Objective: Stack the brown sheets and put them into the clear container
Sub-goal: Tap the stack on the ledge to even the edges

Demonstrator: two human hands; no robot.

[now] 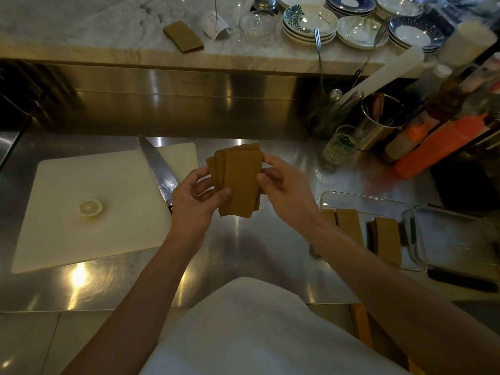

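Brown sheets (238, 180) (fanned) are pinched between left hand (194, 198) and right hand (286, 190) fingers.

Dim, warm yellowish light overall. Bright glare patches on steel counter (243, 255) below and left of left hand (196, 197), streaked reflections on steel back panel (173, 104) beyond both hands. Soft shadow of arms and body on counter between forearms. Hands and brown sheets (239, 180) fairly sharp, well lit from above. Far right of right hand (286, 190), bottles (438, 147) smeared, out of focus. Plates (311, 23) beyond hands soft, slightly overexposed. Wide-angle bending of counter edges toward frame corners; lower corners dark.
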